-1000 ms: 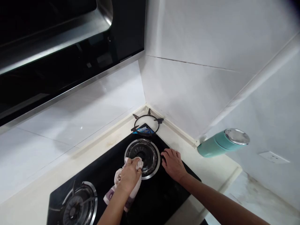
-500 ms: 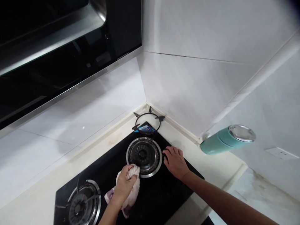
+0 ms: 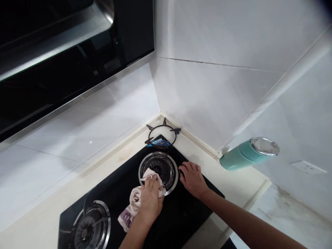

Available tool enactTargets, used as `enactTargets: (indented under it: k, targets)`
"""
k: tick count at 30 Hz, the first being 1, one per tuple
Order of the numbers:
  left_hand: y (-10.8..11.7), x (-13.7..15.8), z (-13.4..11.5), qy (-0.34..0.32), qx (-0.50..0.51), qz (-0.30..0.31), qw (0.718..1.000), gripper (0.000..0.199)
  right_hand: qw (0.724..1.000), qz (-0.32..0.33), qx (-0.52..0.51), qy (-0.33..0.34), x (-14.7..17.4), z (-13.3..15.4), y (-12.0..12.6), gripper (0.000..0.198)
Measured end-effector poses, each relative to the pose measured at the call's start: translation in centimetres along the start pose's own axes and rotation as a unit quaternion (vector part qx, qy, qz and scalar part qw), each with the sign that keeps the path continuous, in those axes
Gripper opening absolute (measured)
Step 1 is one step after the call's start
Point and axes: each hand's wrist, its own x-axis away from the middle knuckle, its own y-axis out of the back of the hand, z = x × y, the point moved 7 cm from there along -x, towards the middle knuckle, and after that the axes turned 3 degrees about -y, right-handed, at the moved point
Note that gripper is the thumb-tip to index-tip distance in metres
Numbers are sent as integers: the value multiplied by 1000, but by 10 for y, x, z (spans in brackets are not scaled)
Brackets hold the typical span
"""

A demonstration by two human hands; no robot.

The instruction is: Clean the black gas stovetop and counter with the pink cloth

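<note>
My left hand (image 3: 151, 200) grips a crumpled white cloth (image 3: 136, 199) with a purple patch, its fingers pressing the cloth down on the near-left part of a round burner (image 3: 169, 166). Part of the burner's metal rim is hidden under the cloth. My right hand (image 3: 193, 180) rests on the right edge of the black glass stovetop (image 3: 121, 180), fingers slightly bent, fingertips beside the burner's rim. It appears to hold nothing. Behind the burner, a black pan support (image 3: 149, 134) lies off its place, partly over a blue label (image 3: 163, 142) at the stovetop's back corner.
A second burner (image 3: 108, 221) with its pan support on is at the lower left. A teal bottle with a silvery lid (image 3: 243, 155) stands on the pale counter (image 3: 210, 169) at right. A black range hood (image 3: 135, 34) overhangs the left side. Tiled walls (image 3: 202, 97) meet behind the stove.
My left hand has moved forward and right, from beside the burner onto its near-left part, fingers now spread over the cloth. The right hand stays on the stovetop edge.
</note>
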Motion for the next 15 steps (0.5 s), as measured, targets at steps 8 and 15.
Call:
enactTargets:
  k: [8, 15]
  targets:
    - [0, 4, -8, -13, -35, 38, 999, 66, 1000, -14, -2, 7, 1, -1, -1, 21]
    - [5, 10, 5, -4, 93, -58, 994, 30, 1000, -10, -4, 2, 0, 0, 2, 19]
